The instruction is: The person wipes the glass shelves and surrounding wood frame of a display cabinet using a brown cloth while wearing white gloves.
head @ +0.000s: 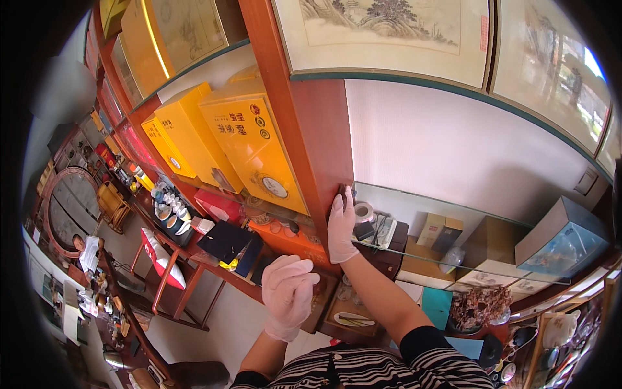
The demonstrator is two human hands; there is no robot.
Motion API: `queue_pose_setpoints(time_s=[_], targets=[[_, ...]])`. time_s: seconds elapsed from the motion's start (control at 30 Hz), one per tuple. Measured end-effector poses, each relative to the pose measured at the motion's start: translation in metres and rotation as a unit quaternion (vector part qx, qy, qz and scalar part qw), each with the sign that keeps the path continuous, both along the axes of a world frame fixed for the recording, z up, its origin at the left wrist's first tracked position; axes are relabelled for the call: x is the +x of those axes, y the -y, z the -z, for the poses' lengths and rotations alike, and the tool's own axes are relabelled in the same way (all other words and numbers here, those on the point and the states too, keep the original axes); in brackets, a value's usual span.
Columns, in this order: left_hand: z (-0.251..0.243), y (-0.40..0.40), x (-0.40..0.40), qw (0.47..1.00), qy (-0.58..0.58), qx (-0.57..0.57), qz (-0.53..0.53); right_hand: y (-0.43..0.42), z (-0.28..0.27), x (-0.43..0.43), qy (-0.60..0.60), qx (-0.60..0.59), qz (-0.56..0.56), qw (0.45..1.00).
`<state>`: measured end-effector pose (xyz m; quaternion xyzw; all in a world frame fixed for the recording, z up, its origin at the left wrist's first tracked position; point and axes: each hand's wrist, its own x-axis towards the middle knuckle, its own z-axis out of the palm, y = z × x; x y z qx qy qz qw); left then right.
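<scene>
My right hand (341, 228), in a thin white glove, reaches up to the wooden upright (320, 131) of the shelving. Its thumb and fingers are around a small dark object (343, 188) at the edge of the glass shelf (413, 197); the object is mostly hidden. Just right of that hand are a roll of white tape (363, 212) and a white tray (387, 233) with a black adapter and cable. My left hand (289, 296), gloved too, hangs in front of my body with its fingers curled together. Nothing shows in it.
Large yellow boxes (250, 146) stand left of the upright. To the right are a blue box (561, 238), cartons (430, 262) and dried flowers (478, 306). Framed landscape paintings (388, 29) stand above. A wooden chair (170, 287) and a seated person (90, 255) are further left.
</scene>
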<state>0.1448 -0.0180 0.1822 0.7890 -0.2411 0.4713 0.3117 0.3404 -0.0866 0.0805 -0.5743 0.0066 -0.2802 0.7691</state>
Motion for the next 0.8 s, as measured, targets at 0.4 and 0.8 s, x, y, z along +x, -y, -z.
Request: queue_pose_setpoints(time_s=[0.4,0.8], targets=[[0.012,-0.022,0.000,0.999,0.006,-0.052,0.013,0.019,-0.233,0.052,0.238,0.105,-0.141,0.955],[0.028,-0.028,-0.003,0.991,-0.038,-0.122,0.039,0.022,-0.116,0.088,0.237,0.029,-0.061,0.969]])
